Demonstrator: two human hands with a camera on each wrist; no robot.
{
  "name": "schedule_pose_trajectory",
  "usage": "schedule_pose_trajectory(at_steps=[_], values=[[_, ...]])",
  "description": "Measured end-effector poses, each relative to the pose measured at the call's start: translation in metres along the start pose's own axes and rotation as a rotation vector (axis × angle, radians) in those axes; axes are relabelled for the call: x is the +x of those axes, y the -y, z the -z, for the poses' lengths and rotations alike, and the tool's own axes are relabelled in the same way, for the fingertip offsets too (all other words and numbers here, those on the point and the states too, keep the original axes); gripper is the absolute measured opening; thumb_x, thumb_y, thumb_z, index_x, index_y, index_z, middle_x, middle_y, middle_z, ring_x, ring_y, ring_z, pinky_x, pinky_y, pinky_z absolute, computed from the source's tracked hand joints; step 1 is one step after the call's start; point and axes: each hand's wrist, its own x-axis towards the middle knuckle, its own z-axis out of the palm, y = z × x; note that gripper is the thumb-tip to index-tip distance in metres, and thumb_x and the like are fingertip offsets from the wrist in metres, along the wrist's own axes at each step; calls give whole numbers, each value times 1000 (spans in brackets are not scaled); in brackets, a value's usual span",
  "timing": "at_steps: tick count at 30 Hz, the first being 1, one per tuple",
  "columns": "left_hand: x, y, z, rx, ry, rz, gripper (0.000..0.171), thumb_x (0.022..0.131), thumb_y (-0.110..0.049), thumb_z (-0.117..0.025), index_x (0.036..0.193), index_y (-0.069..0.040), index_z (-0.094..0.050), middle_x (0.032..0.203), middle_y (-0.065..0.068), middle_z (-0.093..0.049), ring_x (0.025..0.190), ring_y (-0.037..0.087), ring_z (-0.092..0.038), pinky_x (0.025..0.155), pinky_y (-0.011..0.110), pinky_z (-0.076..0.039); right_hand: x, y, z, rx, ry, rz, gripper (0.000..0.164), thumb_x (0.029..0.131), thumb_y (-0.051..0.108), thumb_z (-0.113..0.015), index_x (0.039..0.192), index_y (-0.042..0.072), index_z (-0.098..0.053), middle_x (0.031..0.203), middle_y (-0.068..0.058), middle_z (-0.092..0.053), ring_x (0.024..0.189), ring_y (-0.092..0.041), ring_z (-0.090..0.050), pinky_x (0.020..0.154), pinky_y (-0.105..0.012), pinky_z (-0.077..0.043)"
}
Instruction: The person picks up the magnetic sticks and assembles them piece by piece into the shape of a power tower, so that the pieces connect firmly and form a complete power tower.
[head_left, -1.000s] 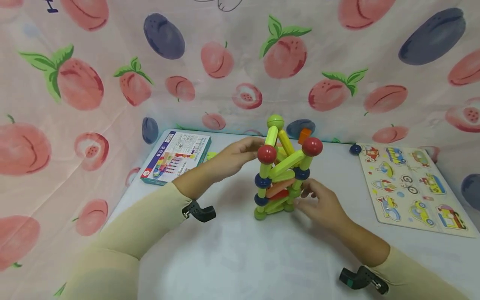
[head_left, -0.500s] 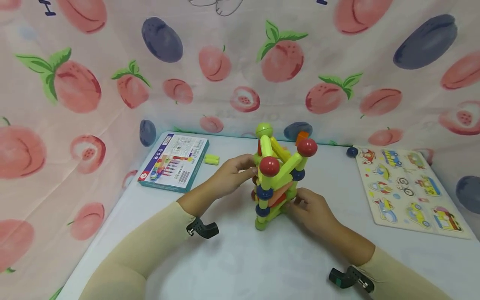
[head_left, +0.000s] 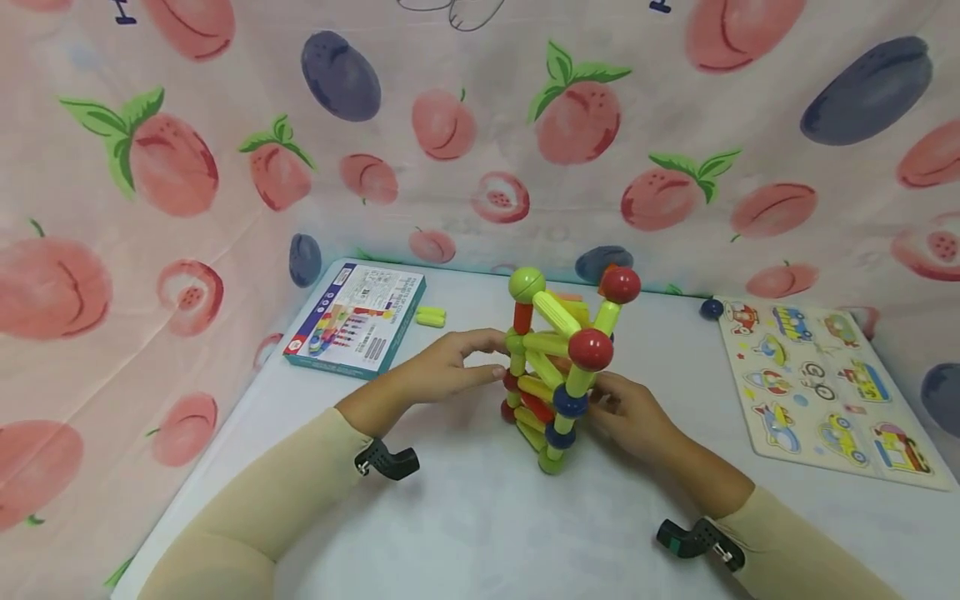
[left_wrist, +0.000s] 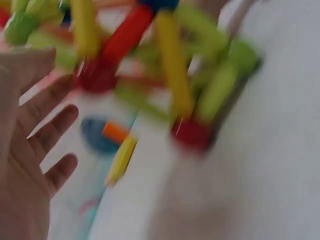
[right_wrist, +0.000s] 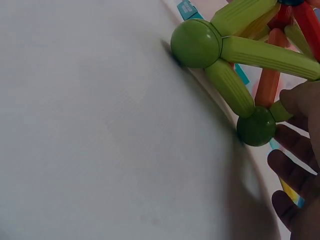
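Note:
A tower of magnetic sticks and balls (head_left: 557,342) stands upright on the white table in the head view, with red and green balls on top. My left hand (head_left: 450,367) is at its left side, thumb and fingers spread and fairly straight. In the left wrist view the index fingertip of this left hand (left_wrist: 35,135) is close to a dark red ball; contact is hard to tell because of blur. At the tower's lower right, my right hand (head_left: 637,421) is partly hidden behind it. The right wrist view shows its thumb and index finger pinching a green stick (right_wrist: 283,112) beside a green ball (right_wrist: 256,126).
A boxed toy set (head_left: 356,318) lies at the back left, with yellow-green sticks (head_left: 431,316) beside it. On the right is a picture puzzle board (head_left: 836,392), a dark blue ball (head_left: 711,309) at its corner. A fruit-print cloth (head_left: 465,108) hangs behind.
The tower has turned on the table, bringing a blue-ringed column to the front and the green-topped column to the left. Both hands have stayed beside it, shifting slightly.

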Motion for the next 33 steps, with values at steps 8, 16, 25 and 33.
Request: schedule_pose_trajectory(at_steps=[8,16,25,33], values=[[11,69,58,875,-168,347,29,102,-18,-70,131,-16,-74,126,8,-72,120,32,-59,102,51,-43,-9,-4,2,16,2,-19,35,102,13,-73,137,14,-68,118,0,-72,102,-19,-65,86,-33,-57],[10,93,64,963,-46,304,20,100,-29,-75,117,-18,-74,113,1,-75,106,26,-57,97,46,-42,-11,-2,12,55,33,-129,36,104,23,-71,139,17,-66,127,-3,-70,106,-23,-63,89,-39,-55],[40,-20,63,-219,-449,226,15,103,-22,-71,112,-11,-72,110,4,-70,109,22,-61,100,40,-49,-2,38,64,375,-132,-136,34,111,27,-60,142,13,-64,140,-7,-65,122,-22,-60,100,-26,-53],[44,-133,42,-539,-405,75,13,100,-14,-69,108,-5,-73,106,8,-69,102,24,-63,99,37,-49,8,103,91,653,-402,195,22,108,5,-59,124,5,-73,118,-5,-72,108,-22,-64,95,-27,-52]])
